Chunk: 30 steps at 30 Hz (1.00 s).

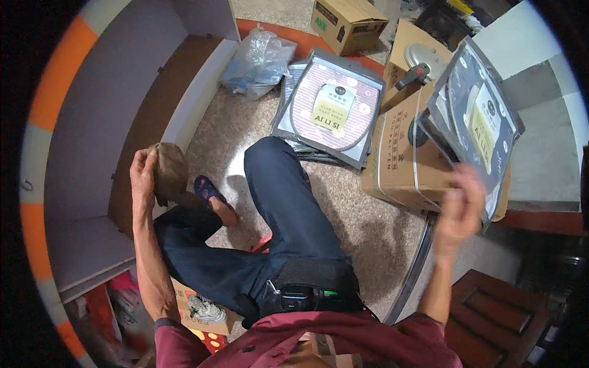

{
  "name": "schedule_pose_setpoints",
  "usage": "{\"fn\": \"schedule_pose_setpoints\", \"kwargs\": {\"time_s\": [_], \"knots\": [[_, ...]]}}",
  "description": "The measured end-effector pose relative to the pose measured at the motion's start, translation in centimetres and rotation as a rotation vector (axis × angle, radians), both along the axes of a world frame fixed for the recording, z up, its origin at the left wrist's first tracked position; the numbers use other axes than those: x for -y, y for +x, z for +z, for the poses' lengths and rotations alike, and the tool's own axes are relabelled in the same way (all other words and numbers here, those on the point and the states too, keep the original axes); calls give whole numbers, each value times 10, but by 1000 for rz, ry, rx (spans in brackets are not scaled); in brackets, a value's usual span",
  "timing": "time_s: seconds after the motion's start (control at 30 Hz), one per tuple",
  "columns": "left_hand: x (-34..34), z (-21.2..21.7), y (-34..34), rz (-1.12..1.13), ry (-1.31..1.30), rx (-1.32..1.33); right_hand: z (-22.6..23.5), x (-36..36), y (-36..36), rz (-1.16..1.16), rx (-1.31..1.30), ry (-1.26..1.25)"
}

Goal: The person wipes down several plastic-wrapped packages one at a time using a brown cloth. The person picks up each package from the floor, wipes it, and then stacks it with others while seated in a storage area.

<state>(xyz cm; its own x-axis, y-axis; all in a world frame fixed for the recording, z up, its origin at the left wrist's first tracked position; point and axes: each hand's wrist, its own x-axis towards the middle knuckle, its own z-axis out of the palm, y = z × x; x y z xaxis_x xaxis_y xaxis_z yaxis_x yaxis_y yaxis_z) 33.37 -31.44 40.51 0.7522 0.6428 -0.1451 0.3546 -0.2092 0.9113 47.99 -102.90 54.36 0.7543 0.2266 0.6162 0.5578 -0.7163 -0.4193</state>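
Note:
At the left, my left hand (143, 170) is closed on the edge of a crumpled brown rag (170, 167), beside the open cabinet (138, 116). My right hand (459, 205) is smeared by motion near the lower edge of a flat dark package (473, 122) with a pale label. Whether its fingers touch that package cannot be made out. The package leans tilted on top of a large strapped cardboard box (396, 150). A stack of similar flat packages, the top one a pink striped package (300, 116), lies on the floor between my hands.
A clear plastic bag (257, 61) sits beside the cabinet. Farther back stands a smaller cardboard box (350, 24). A round metal lid-like thing with a dark handle (412, 76) rests behind the large box. At lower right is a dark brown wooden panel (497, 319).

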Motion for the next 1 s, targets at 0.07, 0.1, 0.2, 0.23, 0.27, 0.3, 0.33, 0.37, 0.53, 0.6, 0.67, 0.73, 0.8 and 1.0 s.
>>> {"fn": "schedule_pose_setpoints", "kwargs": {"time_s": [0.07,0.1,0.2,0.23,0.27,0.3,0.33,0.37,0.53,0.6,0.67,0.73,0.8,1.0], "knots": [[4,8,0,42,-16,-29,-81,-62,13,279,-376,74],[5,10,3,57,-27,-43,-142,-77,31,277,-652,202],[7,-3,20,22,-19,-47,-367,-70,123,-134,-1282,676],[12,-20,35,-2,-41,-37,-418,-41,154,-383,-1349,804],[7,-24,30,7,-28,-45,-455,-47,164,-586,-1442,866],[1,-25,24,21,-15,-45,-486,-53,175,-802,-1505,941],[-11,-14,2,60,19,-65,-511,-91,170,-932,-1592,1028],[-21,-3,-18,95,51,-88,-532,-127,163,-1080,-1675,1103],[-28,-43,13,57,-65,53,-612,-38,220,-978,-1310,1813],[-34,-33,0,74,-4,0,-607,-82,208,-879,-1312,1779],[-32,-26,6,66,22,-22,-580,-88,215,-716,-1227,1758],[-30,-9,-3,81,72,-62,-528,-133,212,-635,-1113,1711],[-30,-2,-8,93,96,-78,-461,-155,219,-535,-994,1704],[-41,4,-20,119,72,-2,-375,-171,192,-384,-742,1722]]}}
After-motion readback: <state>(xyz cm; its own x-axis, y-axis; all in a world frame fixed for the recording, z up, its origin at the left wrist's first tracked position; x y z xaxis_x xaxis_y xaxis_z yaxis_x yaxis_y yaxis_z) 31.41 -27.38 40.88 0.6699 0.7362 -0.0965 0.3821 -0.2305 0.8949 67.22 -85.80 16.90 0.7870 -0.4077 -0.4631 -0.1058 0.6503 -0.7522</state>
